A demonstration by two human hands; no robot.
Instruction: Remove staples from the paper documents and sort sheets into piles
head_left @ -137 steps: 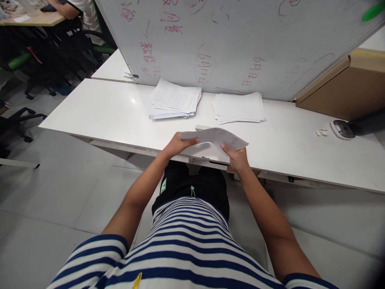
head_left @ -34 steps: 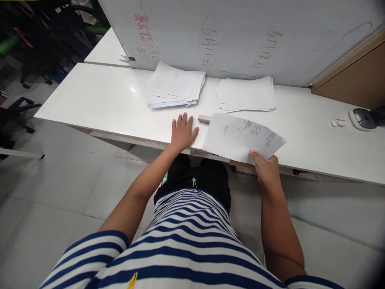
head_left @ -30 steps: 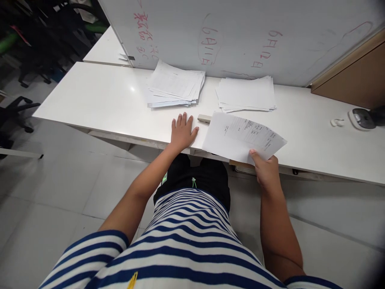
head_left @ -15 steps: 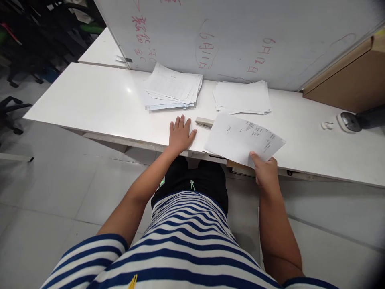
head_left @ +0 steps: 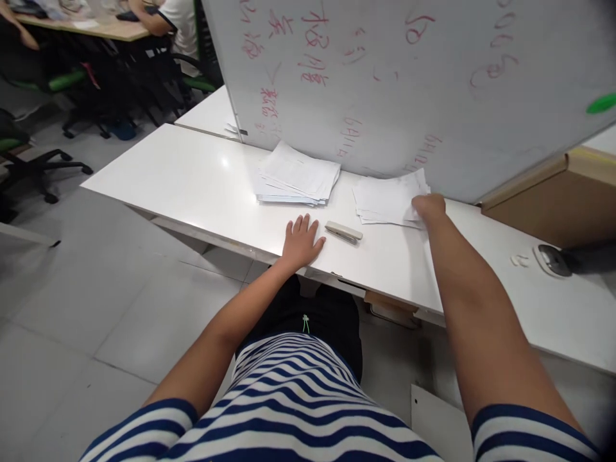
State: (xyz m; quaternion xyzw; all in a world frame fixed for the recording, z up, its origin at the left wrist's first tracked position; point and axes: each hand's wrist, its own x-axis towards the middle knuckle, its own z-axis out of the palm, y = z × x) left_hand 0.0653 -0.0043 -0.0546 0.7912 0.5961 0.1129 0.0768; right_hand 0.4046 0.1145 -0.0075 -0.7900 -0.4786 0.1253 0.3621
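Note:
My left hand [head_left: 301,244] lies flat on the white desk [head_left: 192,186], fingers spread and holding nothing. Just right of it is a pale stapler [head_left: 343,231]. Over at the right-hand paper stack [head_left: 385,200], my right hand [head_left: 430,208] grips the right edge of a paper sheet [head_left: 411,185] on top. Its thumb shows at the edge; the other fingers are mostly hidden. Another paper stack [head_left: 299,172], with its sheets slightly fanned, rests beyond my left hand.
A whiteboard [head_left: 375,83] with red writing stands along the desk's far side. To the right are a cardboard box [head_left: 529,199], a dark-topped white device [head_left: 553,260] and a small white item [head_left: 520,260]. Office chairs [head_left: 43,160] and a seated person [head_left: 178,25] are at the far left.
My right hand has carried the printed sheet from the desk's front edge away to the right-hand stack. The stapler is now uncovered. My left hand stays flat; the camera view has tilted up.

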